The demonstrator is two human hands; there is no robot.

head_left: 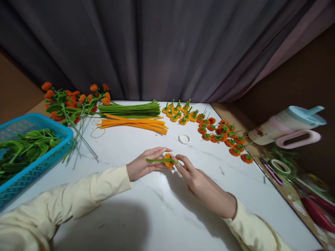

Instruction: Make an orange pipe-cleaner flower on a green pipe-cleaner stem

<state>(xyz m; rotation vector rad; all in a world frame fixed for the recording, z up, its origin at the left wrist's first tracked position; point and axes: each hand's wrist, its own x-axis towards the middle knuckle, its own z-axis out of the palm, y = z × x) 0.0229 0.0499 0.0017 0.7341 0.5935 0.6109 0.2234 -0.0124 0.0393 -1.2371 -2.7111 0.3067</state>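
Between my two hands, above the white tabletop [157,209], is a small yellow-orange pipe-cleaner pumpkin [169,161]. A green pipe cleaner [156,160] lies across its face, one end sticking out to the left. My left hand [148,162] is closed around the pumpkin from the left, its fingers behind it. From the right, the fingertips of my right hand [192,176] pinch the green pipe cleaner at the pumpkin's edge. A white ring-shaped tape roll [184,138] lies just beyond my hands.
Bundles of green pipe cleaners [131,109] and orange pipe cleaners [133,124] lie behind. Several yellow pumpkins [183,120] and orange pumpkins [221,131] stand back right. A blue basket [39,164] of green leaves is left, beside orange-headed stems [75,101]. Right are a tumbler [285,125] and red-handled pliers [316,214].
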